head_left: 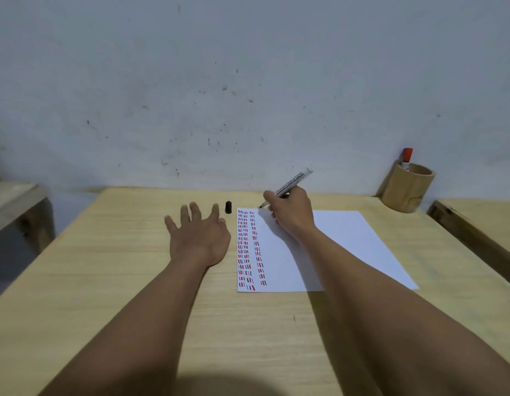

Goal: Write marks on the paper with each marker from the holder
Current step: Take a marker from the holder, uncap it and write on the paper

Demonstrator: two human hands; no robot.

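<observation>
A white sheet of paper (345, 241) lies on the wooden table (105, 281), with columns of short red and dark marks down its left side. My right hand (291, 212) grips an uncapped white marker (293, 180), its dark tip touching the paper's top edge near the marked columns. The black cap (228, 207) stands on the table just left of the paper. My left hand (198, 235) rests flat on the table left of the paper, fingers spread, holding nothing. A wooden holder (405, 190) at the back right holds a red-capped marker (406, 158).
A pale wall rises right behind the table. A wooden bench or shelf (17, 204) stands to the left, and another wooden surface (476, 224) adjoins the table on the right.
</observation>
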